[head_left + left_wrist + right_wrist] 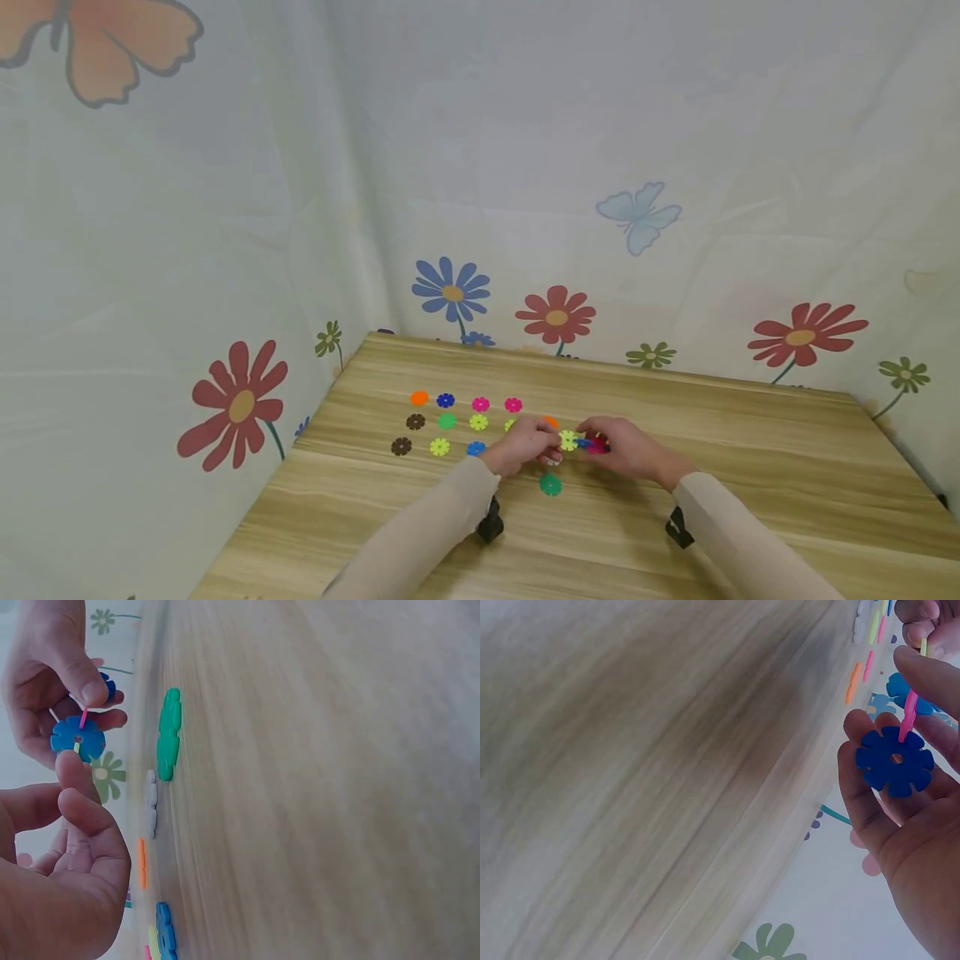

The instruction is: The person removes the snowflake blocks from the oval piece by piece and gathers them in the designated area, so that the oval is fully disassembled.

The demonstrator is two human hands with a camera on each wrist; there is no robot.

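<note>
Several notched flower-shaped plastic discs are joined into a short chain held between my two hands above the table. My right hand grips the chain by its pink disc and blue disc; a dark blue disc stands out at its end, by the curled fingers. At the chain's other end, a yellow-green disc slots into the blue one. My left hand pinches that yellow-green disc at its edge, its fingertips partly hiding it in the left wrist view.
Loose discs lie in rough rows to the left, among them an orange disc, a brown disc and a pink disc. Nearer me is a green disc. Flower-printed curtains border the wooden table.
</note>
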